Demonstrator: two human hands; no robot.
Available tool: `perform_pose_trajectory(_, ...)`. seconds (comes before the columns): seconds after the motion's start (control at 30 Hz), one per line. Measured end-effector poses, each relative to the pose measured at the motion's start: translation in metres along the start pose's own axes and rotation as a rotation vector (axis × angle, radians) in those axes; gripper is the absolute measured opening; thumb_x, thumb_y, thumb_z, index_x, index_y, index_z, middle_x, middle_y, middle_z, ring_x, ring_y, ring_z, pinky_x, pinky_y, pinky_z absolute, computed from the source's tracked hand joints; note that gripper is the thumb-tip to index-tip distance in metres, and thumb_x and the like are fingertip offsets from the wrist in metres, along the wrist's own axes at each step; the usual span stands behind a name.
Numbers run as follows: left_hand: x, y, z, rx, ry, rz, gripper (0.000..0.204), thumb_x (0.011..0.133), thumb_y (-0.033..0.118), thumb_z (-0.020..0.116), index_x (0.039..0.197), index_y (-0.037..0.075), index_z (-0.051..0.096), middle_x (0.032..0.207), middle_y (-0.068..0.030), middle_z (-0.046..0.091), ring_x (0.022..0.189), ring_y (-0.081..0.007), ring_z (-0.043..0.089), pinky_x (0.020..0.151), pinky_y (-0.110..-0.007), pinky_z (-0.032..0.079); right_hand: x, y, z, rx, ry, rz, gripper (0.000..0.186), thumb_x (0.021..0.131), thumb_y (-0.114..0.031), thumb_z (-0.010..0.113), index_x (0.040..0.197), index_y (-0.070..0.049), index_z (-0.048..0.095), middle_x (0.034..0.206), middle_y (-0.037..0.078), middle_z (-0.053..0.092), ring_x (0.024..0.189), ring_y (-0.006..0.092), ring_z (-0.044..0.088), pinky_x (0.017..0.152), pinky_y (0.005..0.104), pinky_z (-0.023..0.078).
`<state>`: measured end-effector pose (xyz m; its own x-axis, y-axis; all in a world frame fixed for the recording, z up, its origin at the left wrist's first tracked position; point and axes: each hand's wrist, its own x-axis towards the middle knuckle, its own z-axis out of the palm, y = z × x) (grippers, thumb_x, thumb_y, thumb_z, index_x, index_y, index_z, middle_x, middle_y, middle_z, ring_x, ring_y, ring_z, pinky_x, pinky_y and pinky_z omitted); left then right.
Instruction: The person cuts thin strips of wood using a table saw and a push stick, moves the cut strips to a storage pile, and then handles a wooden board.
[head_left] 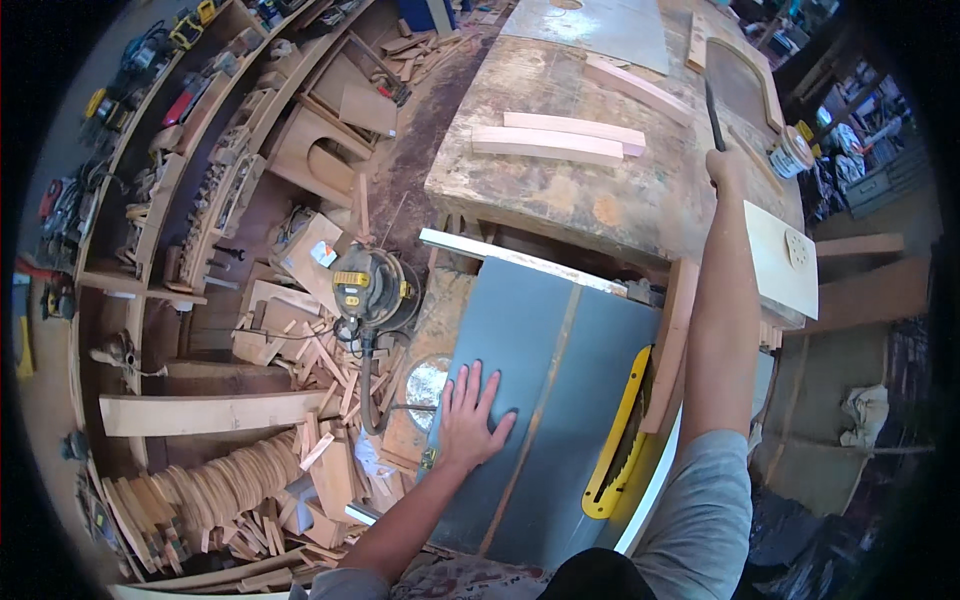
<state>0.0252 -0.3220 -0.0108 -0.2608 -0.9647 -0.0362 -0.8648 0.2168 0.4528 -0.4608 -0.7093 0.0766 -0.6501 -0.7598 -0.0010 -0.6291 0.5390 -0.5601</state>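
Note:
My left hand (470,420) lies flat with fingers spread on the grey top (530,380) of a table saw. To its right is a long yellow insert (603,455), with the toothed saw blade (627,460) in its slot. A wooden board (675,340) stands along the right side, close to the blade. My right arm reaches far forward over the wooden workbench (610,205). There my right hand (724,168) is closed round one end of a thin dark rod (713,110), whose exact kind I cannot make out.
Pale curved wood strips (545,145) lie on the bench, near a white tub (790,152) at its right edge. A yellow and black vacuum (372,285) stands left of the saw, among wood offcuts (320,360). Shelves (160,170) with power tools line the left.

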Motion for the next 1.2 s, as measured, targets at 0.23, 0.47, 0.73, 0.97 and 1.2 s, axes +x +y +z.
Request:
perform_pose_trajectory(0.23,-0.001,-0.002,-0.003,0.039,-0.026,-0.011,0.077,0.091,0.046,0.068,0.156,0.012,0.045,0.166,-0.0213,0.032,0.154,-0.0414,0.027,0.123,-0.058,0.02,0.025,-0.024,0.041,-0.278,0.222,-0.179,0.036,0.093,-0.019,0.053,0.118,-0.005,0.073,0.108,0.019,0.076,0.098,0.0303,0.076,0.081,0.0459,0.058)
perform_pose_trajectory(0.47,0.0,0.004,-0.001,0.006,-0.031,-0.001,0.078,0.091,0.047,0.069,0.156,0.013,0.044,0.166,-0.0217,0.032,0.154,-0.041,0.027,0.123,-0.058,0.02,0.026,-0.115,0.002,-0.651,0.057,-0.257,0.036,0.096,-0.017,0.051,0.124,-0.015,0.074,0.127,0.018,0.071,0.117,0.0351,0.069,0.098,0.0484,0.055)
perform_pose_trajectory(0.73,0.001,0.004,0.003,-0.032,0.004,0.023,0.076,0.09,0.043,0.069,0.155,0.011,0.045,0.164,-0.0228,0.034,0.152,-0.0421,0.031,0.122,-0.058,0.022,0.002,-0.1,-0.014,-0.642,-0.171,-0.671,0.048,0.088,-0.011,0.057,0.128,-0.032,0.072,0.124,0.016,0.072,0.113,0.0356,0.07,0.096,0.0487,0.055)
perform_pose_trajectory(0.97,-0.003,0.002,0.001,-0.033,0.138,0.045,0.074,0.09,0.04,0.07,0.153,0.009,0.048,0.163,-0.0232,0.036,0.15,-0.0418,0.035,0.122,-0.057,0.025,-0.086,-0.017,-0.076,-0.407,-0.003,-0.559,0.052,0.088,-0.018,0.057,0.139,-0.022,0.064,0.119,0.025,0.07,0.112,0.0396,0.068,0.096,0.0509,0.054)
perform_pose_trajectory(1.2,-0.006,0.016,0.006,-0.067,0.196,0.123,0.069,0.089,0.031,0.071,0.149,0.005,0.05,0.161,-0.0237,0.039,0.147,-0.0432,0.038,0.121,-0.054,0.028,-0.201,0.225,-0.1,-0.108,0.143,-0.111,0.049,0.091,-0.025,0.053,0.136,-0.01,0.061,0.124,0.027,0.067,0.117,0.0446,0.063,0.097,0.053,0.05)
